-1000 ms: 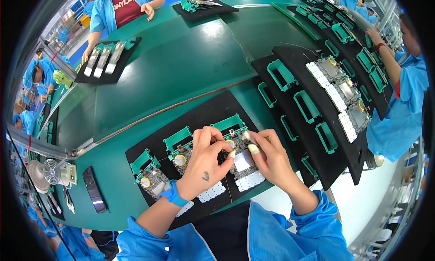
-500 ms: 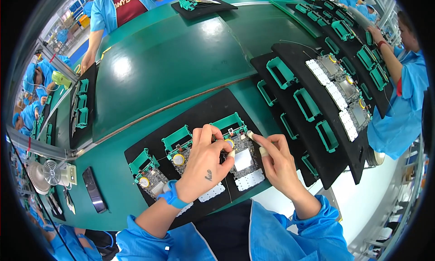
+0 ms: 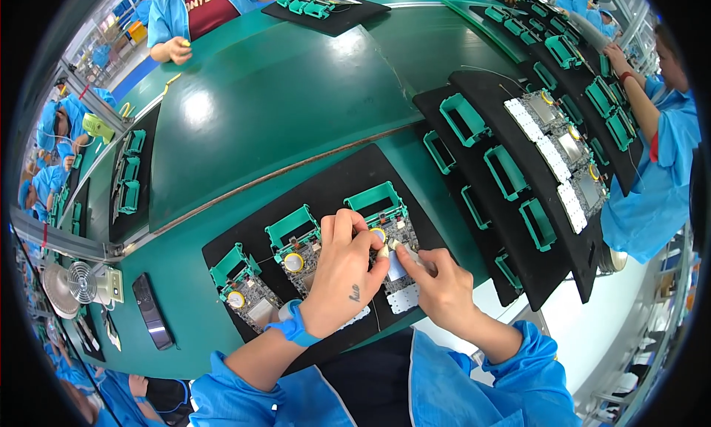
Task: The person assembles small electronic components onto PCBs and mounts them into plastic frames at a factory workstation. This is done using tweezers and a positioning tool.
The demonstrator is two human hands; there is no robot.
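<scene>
The left forearm (image 3: 266,357) slants up and inward, its hand (image 3: 342,275) back upward, a small dark mark on the skin, thumb and index finger bent toward each other. The right forearm (image 3: 490,339) angles in opposite, its hand (image 3: 446,290) reaching close to the left fingertips, fingers bent.

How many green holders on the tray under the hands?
3: left holder, middle holder, right holder, along the far side of the black tray. The left hand or right hand might hide more.
</scene>
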